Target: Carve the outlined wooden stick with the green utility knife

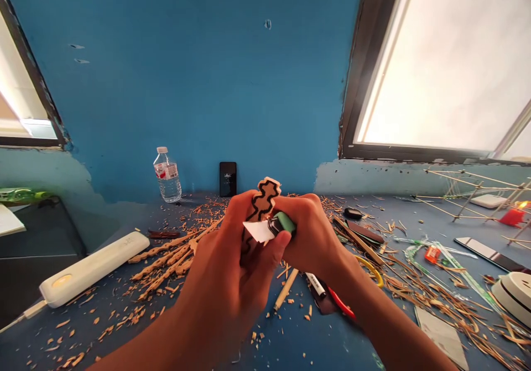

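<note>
My left hand (218,257) is closed around a wooden strip (267,192) with black wavy lines drawn on it; its upper end sticks up above the fingers. My right hand (313,230) grips the green handle of a carving knife (284,223). The knife's wide, bright blade points left and lies across the strip, close to the left thumb. Whether the edge is cutting into the wood, I cannot tell. Both hands meet in mid-view above the table, and the strip's lower part is largely hidden by the left hand.
Wavy carved sticks (176,257) lie left among wood shavings. A white power strip (97,266), water bottle (168,180) and upright phone (228,179) stand around. Below the hands are a wooden rod (286,291) and marker (316,285). A stick frame (477,186) stands right.
</note>
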### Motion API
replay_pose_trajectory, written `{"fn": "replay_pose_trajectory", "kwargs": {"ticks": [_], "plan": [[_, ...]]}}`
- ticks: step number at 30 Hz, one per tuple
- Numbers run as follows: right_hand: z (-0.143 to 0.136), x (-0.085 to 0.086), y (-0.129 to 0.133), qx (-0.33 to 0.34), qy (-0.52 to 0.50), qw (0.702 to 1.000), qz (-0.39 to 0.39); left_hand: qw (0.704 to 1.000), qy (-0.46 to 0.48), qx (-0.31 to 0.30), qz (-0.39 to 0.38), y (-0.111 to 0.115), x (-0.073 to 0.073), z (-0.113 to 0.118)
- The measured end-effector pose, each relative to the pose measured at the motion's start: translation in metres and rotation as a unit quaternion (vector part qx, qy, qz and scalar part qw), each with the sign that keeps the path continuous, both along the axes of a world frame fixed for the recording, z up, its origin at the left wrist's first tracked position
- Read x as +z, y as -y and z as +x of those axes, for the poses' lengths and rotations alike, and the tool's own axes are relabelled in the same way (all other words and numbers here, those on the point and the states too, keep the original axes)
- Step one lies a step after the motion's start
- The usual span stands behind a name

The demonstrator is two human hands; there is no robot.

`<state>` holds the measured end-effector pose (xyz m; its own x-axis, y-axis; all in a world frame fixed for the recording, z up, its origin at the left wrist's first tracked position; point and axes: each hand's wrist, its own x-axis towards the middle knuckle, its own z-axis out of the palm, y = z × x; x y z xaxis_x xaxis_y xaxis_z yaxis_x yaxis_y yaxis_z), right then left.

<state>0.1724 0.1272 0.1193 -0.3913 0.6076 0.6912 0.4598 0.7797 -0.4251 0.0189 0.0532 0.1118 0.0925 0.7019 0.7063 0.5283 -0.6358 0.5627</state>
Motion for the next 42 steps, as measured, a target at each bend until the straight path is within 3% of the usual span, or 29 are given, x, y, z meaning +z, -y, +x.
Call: {"fn": "replay_pose_trajectory", "kwargs": {"ticks": [10,17,21,26,29,34,39,42], "plan": [[-0.013,-0.011,-0.004,-0.185,-0.005,0.982,0.049,0.989,0.108,-0.022,-0.102,-0.016,-0.007,0.006],[-0.022,-0.020,-0.013,-0.246,0.008,0.966,0.080,0.973,0.155,-0.041,-0.165,-0.030,-0.006,-0.001],[-0.020,-0.022,-0.021,-0.215,-0.003,0.973,0.078,0.962,0.177,-0.049,-0.203,-0.032,-0.006,-0.001],[-0.007,-0.012,-0.026,-0.065,-0.001,0.997,0.040,0.949,0.207,-0.091,-0.220,-0.027,0.004,-0.003],[0.003,-0.002,-0.022,-0.015,-0.002,0.999,0.029,0.942,0.217,-0.119,-0.225,-0.022,0.011,-0.003],[0.017,0.010,-0.010,-0.003,0.037,0.998,0.052,0.942,0.199,-0.164,-0.216,-0.015,0.014,-0.001],[0.020,0.013,-0.002,0.009,0.083,0.995,0.054,0.953,0.148,-0.112,-0.238,-0.007,0.008,-0.003],[0.012,0.008,0.000,-0.053,0.070,0.991,0.106,0.961,0.156,-0.106,-0.201,-0.005,0.005,-0.002]]}}
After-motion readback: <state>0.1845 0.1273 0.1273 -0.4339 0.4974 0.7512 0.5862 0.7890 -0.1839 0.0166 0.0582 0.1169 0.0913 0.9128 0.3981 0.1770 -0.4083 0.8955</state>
